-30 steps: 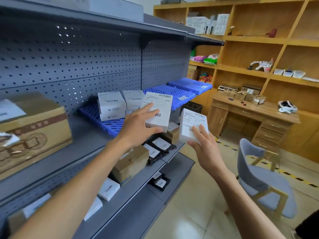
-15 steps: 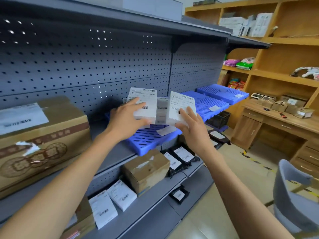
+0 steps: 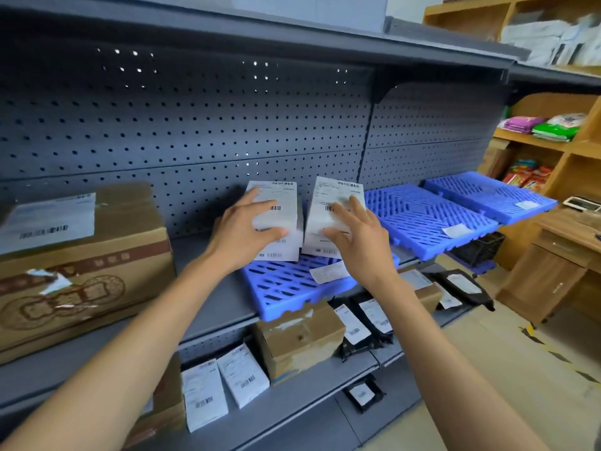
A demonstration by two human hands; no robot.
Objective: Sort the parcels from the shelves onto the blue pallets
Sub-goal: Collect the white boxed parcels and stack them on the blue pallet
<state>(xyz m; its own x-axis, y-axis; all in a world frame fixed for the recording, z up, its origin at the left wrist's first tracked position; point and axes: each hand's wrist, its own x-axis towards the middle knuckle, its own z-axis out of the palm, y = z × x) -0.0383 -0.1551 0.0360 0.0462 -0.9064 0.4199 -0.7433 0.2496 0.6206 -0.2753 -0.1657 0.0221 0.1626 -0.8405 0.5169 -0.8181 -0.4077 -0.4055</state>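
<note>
Two white parcels are held upright, side by side, on the nearest blue pallet (image 3: 286, 284) on the grey shelf (image 3: 214, 307). The left parcel (image 3: 279, 219) is gripped by the left hand (image 3: 247, 236), the right parcel (image 3: 331, 216) by the right hand (image 3: 357, 242). A large cardboard box (image 3: 81, 265) sits to the left.
</note>
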